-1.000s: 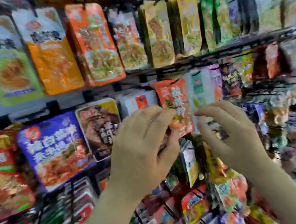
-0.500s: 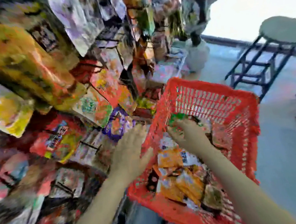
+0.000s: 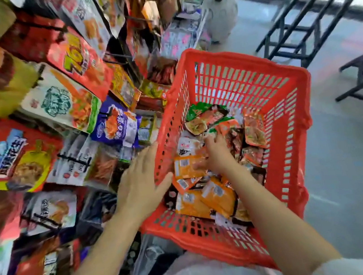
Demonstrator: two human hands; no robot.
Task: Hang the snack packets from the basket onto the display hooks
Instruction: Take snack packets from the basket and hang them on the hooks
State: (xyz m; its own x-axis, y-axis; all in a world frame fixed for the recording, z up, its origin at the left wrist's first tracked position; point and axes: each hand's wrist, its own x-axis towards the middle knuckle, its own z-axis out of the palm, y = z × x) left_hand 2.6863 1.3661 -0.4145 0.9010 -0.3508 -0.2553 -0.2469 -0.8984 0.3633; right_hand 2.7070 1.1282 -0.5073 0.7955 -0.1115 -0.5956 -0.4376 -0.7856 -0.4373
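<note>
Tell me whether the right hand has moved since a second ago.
Yes. The right hand left the display hooks and went down into the red basket, among the packets.

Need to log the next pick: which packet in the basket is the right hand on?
The orange packet with the white barcode label, near the basket's left wall; the right hand's fingers rest on it. Other orange packets lie nearer the person, untouched.

It was a shop — snack packets hung on a display rack, a red basket beside it.
</note>
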